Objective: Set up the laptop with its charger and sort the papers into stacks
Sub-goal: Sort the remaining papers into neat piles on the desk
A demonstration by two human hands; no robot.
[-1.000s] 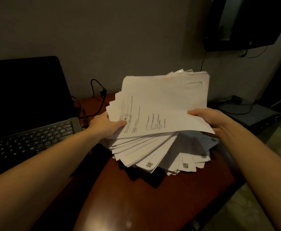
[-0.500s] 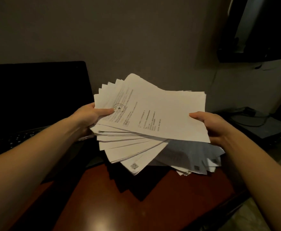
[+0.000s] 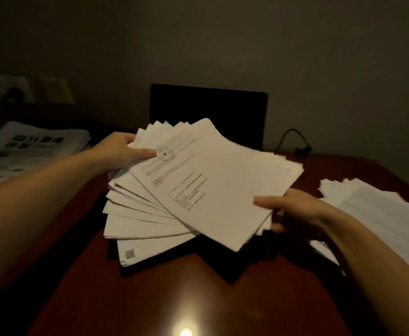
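Observation:
A fanned stack of white papers [image 3: 210, 187] hangs above the red-brown table [image 3: 198, 299]. My left hand [image 3: 121, 151] grips its far left corner, thumb on a round stamp. Fingers under and thumb on top, my right hand [image 3: 293, 209] holds the near right edge. Behind the papers stands the open laptop [image 3: 208, 110], its screen dark and its keyboard hidden. A black charger cable [image 3: 295, 141] loops up at the wall to the laptop's right.
Another spread of white papers [image 3: 378, 214] lies on the table at the right. A stack of printed sheets with pictures [image 3: 28, 146] lies at the far left. A lamp reflection [image 3: 186, 332] glints near the front edge.
The view swung left, so the laptop now sits behind the papers instead of at the left. Both hands carried the stack leftward and tilted it; the right-hand pile and left-hand stack came into view.

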